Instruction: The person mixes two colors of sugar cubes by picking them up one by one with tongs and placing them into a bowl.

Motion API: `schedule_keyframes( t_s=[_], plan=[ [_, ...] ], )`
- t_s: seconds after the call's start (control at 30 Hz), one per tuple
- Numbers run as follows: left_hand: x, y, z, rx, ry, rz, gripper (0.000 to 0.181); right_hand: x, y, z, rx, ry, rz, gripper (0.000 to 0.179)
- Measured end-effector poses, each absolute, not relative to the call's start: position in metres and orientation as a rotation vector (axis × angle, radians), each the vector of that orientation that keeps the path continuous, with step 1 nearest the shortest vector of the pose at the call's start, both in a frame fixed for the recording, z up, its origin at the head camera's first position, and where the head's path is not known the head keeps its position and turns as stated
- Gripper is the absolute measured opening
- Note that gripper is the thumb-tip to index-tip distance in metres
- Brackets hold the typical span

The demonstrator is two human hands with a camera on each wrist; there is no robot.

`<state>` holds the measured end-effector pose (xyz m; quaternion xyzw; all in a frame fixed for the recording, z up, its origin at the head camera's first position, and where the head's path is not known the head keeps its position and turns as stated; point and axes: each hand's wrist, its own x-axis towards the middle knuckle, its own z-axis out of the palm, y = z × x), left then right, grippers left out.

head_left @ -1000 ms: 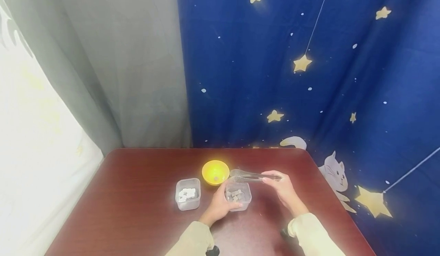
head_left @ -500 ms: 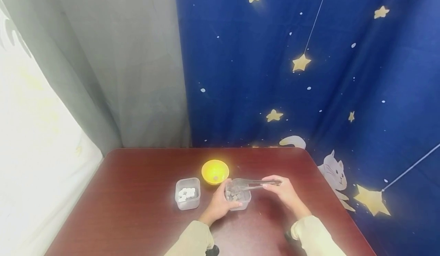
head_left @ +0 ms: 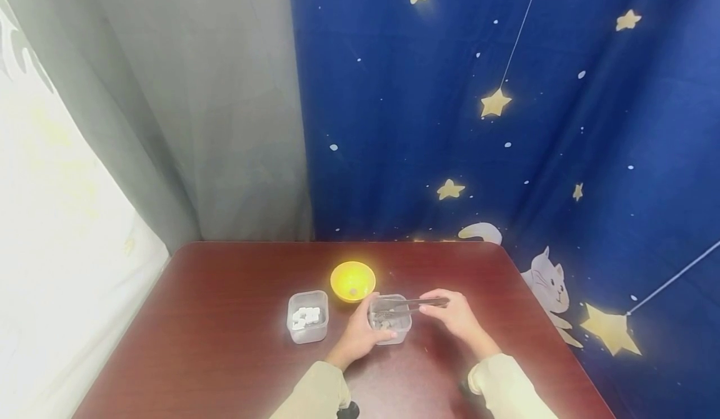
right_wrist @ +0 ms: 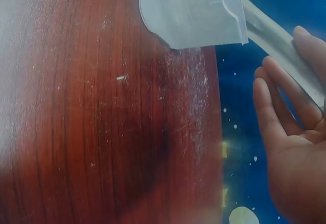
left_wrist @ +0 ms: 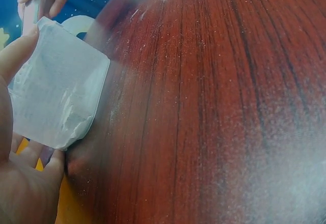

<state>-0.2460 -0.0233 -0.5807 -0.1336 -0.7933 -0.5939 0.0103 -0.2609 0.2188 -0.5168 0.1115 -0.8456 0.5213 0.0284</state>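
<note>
My left hand (head_left: pixel 359 331) grips a clear plastic tub (head_left: pixel 400 333), thumb on the near side and fingers round the far left. Several small greyish-brown cubes (head_left: pixel 385 324) lie inside it. My right hand (head_left: pixel 457 318) pinches a pair of metal tongs (head_left: pixel 413 304) by the handle end. The tongs' tips reach down into the tub and partly cover the cubes. From the left wrist, the tub's wall (left_wrist: pixel 58 86) hides what is inside. In the right wrist view the tongs' handle (right_wrist: pixel 277 43) runs between thumb and fingers, and their tips are hidden by the tub.
A yellow bowl (head_left: pixel 352 275) with a small piece at its bottom stands just behind the tub. To the left is a second clear tub (head_left: pixel 308 338) holding several white cubes (head_left: pixel 306 317). All stand on a dark red wooden table (head_left: pixel 236 294) before curtains.
The tongs have come down from above the tub's back rim into the tub, and the right hand has lowered and shifted slightly left. The left hand stays on the tub.
</note>
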Motion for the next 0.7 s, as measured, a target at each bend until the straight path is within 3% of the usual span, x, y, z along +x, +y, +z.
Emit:
schedule_keyframes(
  t_s=[0.7],
  plan=[
    [-0.245,-0.023,-0.581,-0.44,-2.454,-1.853,0.093,-0.26,0.203,-0.521,0.394,-2.66,1.384,0.02]
  ],
)
